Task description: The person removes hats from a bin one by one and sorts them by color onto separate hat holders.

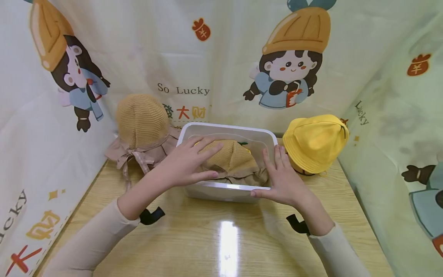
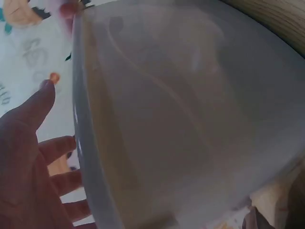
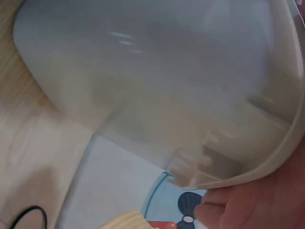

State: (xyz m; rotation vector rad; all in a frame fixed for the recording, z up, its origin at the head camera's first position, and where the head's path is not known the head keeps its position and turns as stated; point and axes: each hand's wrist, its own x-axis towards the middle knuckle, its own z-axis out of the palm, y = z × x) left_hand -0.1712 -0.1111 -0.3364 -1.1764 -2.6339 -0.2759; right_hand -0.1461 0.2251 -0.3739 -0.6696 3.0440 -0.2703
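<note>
A white plastic bin (image 1: 221, 194) stands on the table with a tan ribbed sun hat (image 1: 226, 156) inside it, its brown ruffled brim toward the front wall. Over the bin's left part my left hand (image 1: 188, 159) reaches with fingers stretched out, overlapping the hat in the head view. In the left wrist view its spread fingers (image 2: 66, 183) are beside the bin's rim. My right hand (image 1: 285, 179) lies at the right front corner, straight fingers along the right rim and thumb on the front rim. Behind the hat, a small green and yellow piece (image 1: 243, 143) shows, mostly hidden.
To the left, another tan hat (image 1: 142, 121) with a brown brim and ribbon sits raised near the back wall. A yellow bucket hat (image 1: 316, 142) sits raised at the right. Printed cloth (image 1: 228, 69) encloses the wooden table (image 1: 194, 242) at the back and sides.
</note>
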